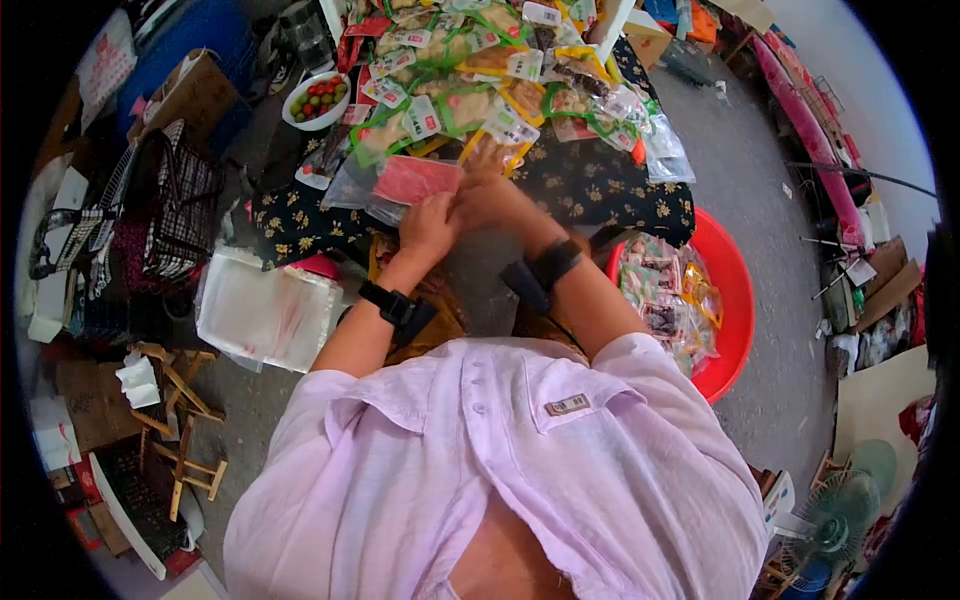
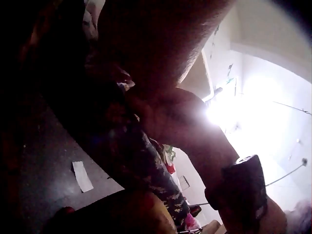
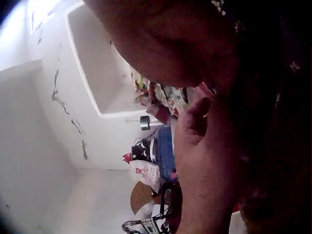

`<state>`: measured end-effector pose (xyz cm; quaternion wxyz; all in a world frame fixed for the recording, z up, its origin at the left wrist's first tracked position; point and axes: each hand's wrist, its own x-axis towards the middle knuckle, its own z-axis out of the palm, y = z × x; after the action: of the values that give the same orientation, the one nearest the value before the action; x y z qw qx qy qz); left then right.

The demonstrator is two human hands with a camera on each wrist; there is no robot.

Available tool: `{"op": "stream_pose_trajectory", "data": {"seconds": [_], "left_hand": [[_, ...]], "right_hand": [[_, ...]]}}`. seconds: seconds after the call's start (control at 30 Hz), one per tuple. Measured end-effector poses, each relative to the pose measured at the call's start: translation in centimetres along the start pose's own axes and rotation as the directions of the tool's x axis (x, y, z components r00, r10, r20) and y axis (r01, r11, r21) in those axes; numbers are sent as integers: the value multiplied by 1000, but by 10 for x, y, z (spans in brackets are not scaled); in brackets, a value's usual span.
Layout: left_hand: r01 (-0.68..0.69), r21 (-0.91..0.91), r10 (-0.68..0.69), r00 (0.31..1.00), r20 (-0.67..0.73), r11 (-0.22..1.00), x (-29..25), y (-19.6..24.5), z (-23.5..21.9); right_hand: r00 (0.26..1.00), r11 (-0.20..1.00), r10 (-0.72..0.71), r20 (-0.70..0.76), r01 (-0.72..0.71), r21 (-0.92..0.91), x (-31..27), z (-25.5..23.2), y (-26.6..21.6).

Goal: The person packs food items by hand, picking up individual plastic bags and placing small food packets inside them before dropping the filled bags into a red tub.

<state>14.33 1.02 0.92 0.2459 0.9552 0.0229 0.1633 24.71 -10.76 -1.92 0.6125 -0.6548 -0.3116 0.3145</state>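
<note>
In the head view both hands meet at the near edge of the table with the flowered cloth point(image 1: 592, 190). The left hand point(image 1: 428, 228) has its fingers at the near corner of a flat pink-red packet point(image 1: 418, 180); whether it grips the packet is unclear. Close against it, the right hand point(image 1: 492, 208) is partly blurred, its fingers toward a yellow-edged packet point(image 1: 500, 135). In the left wrist view the left hand is dark and the right hand point(image 2: 168, 114) lies beyond it. The right wrist view shows the left hand point(image 3: 197, 122) beside the right; fingertips are hidden in shadow.
Many green and yellow food packets point(image 1: 465, 108) cover the far part of the table. A bowl of small red and green fruit point(image 1: 318, 102) is at the left. A red basin point(image 1: 738, 310) with packets stands on the right floor, clear plastic bags point(image 1: 262, 312) at the lower left.
</note>
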Motion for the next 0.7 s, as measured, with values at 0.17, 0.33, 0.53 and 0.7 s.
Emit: {"op": "stream_pose_trajectory", "data": {"seconds": [0.17,0.33,0.53,0.7], "left_hand": [[-46,53,52,991,-127,998,-2,0,1],[-7,176,10,1000,-17,984,5,-2,1],[-12,151,18,999,-36,988,5,-2,6],[-16,127,20,999,-36,992,4,-3,6]], "right_hand": [[940,879,-209,-269,60,-473,5,-5,-8],[873,647,-319,-370,-85,-758,4,-6,-19],[765,782,-273,-584,-177,-598,-7,-57,-33],[698,872,278,-660,105,478,-12,-127,-12]]}}
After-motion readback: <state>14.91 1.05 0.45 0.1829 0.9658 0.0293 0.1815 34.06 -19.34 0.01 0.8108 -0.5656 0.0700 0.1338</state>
